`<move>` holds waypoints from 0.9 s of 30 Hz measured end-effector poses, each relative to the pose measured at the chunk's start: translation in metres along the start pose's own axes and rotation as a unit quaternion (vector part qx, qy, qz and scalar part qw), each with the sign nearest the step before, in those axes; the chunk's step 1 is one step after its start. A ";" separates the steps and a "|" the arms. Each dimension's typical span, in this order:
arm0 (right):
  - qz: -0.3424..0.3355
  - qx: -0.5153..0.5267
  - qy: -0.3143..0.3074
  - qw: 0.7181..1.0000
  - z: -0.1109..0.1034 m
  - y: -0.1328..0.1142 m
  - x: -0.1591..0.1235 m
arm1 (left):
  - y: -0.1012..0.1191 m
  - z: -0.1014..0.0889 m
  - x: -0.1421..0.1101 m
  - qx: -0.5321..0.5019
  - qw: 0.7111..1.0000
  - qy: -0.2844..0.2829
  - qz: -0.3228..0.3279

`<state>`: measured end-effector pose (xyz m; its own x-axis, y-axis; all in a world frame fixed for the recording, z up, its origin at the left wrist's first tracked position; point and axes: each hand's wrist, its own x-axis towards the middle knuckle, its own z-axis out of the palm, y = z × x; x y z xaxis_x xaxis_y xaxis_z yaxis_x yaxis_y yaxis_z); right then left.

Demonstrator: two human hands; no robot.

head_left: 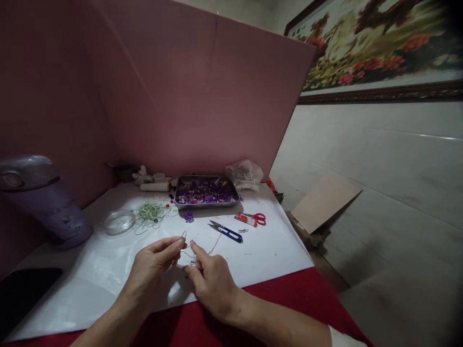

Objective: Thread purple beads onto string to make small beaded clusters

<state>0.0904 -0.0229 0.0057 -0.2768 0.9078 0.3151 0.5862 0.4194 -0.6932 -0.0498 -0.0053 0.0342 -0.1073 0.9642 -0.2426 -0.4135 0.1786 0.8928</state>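
Observation:
A thin orange-brown cord (215,245) runs in loops between my two hands above the white paper. My left hand (159,258) pinches part of it between thumb and forefinger, and a small loop rises past the fingertips. Close by on the right, my right hand (215,284) has its forefinger and thumb spread apart, with the cord passing near the forefinger. A small shiny piece (193,262) shows between those fingers, too small to make out. Beyond the hands lie navy thread snips (226,232) and a purple beaded piece (188,217).
Behind stands a metal tray (206,206) of mostly purple beads. Red-handled scissors (259,219), a red lighter (246,220), tangled green cord (150,213) and a clear round dish (119,221) lie around. A purple bottle (50,207) and a dark flat object (29,294) are left.

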 end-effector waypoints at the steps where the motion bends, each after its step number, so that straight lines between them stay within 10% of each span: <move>1: 0.004 0.017 -0.006 1.000 0.001 0.001 0.001 | 0.000 0.001 0.000 -0.006 1.000 -0.006 -0.006; 7: 0.025 0.157 -0.046 0.986 0.000 -0.005 0.000 | -0.003 0.000 0.003 -0.031 0.999 -0.015 -0.022; 14: -0.045 0.238 0.099 0.965 -0.031 -0.011 0.002 | -0.004 -0.002 0.006 0.033 0.999 -0.010 0.009; 22: -0.013 0.552 0.064 0.831 -0.053 -0.013 0.011 | -0.007 -0.004 0.006 0.121 0.991 -0.019 0.059; 27: -0.037 0.486 0.057 0.871 -0.055 -0.015 0.007 | -0.001 0.002 -0.001 0.164 0.983 -0.004 0.077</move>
<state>0.1215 -0.0224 0.0536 -0.1756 0.8969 0.4060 -0.3664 0.3232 -0.8725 -0.0477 -0.0065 0.0340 -0.1380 0.9860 -0.0933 -0.0781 0.0830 0.9935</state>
